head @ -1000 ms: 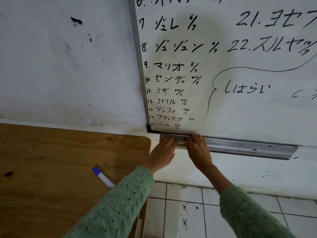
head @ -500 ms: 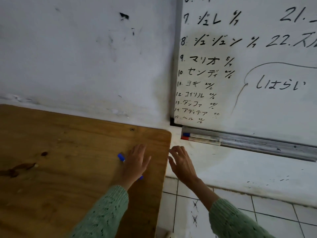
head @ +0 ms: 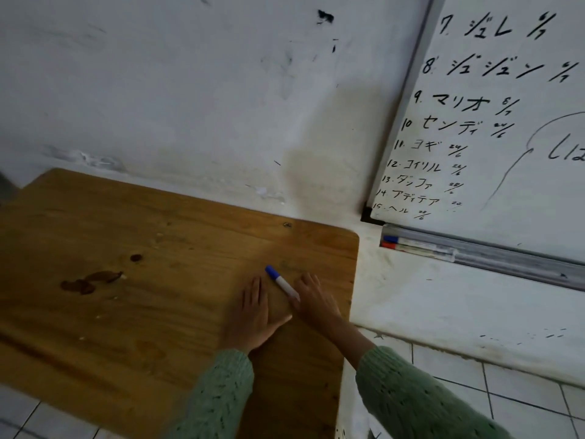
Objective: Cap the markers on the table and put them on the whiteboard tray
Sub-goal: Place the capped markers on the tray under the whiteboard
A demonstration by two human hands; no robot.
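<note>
A person in green knitted sleeves is leaning over a wooden table [head: 133,312] pushed against a scuffed white wall, both hands lying on the tabletop near its right edge. A blue-capped marker [head: 281,282] is lying at a slant on the wood between the hands, cap end pointing up and to the left. The left hand [head: 253,315] is resting flat and spread just left of the marker, gripping nothing. The right hand [head: 311,301] is lying palm down with its fingertips touching the marker's white barrel, fingers loose and not closed around it. To the right, on the wall, a whiteboard [head: 506,122] covered in handwritten numbered lines is hanging above its metal tray [head: 512,264], where a blue-capped marker [head: 408,240] and a red-capped marker [head: 411,247] are lying side by side at the left end.
</note>
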